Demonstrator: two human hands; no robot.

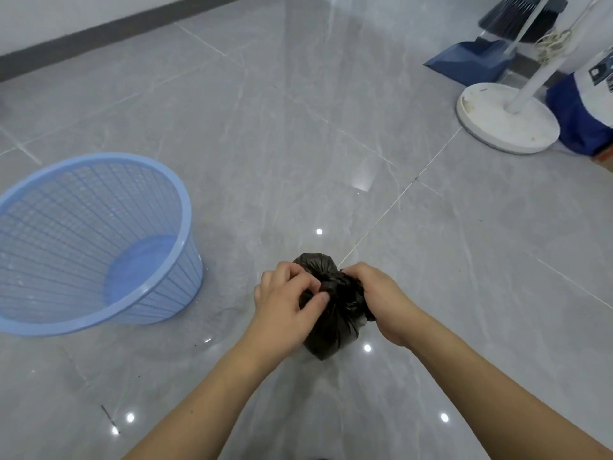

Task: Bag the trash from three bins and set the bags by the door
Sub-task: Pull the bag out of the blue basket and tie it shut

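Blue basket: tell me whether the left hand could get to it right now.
Probably yes. Bare floor lies between the left hand and the blue basket, but that hand is gripping the black bag and would have to let go first.

Basket (93,247) left of the bag (335,313); fan base (507,122) far right behind

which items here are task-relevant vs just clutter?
In the job: black trash bag, gripped at its neck by left hand and right hand; blue mesh bin, no liner.

Lying about: dustpan, broom, white stand base.
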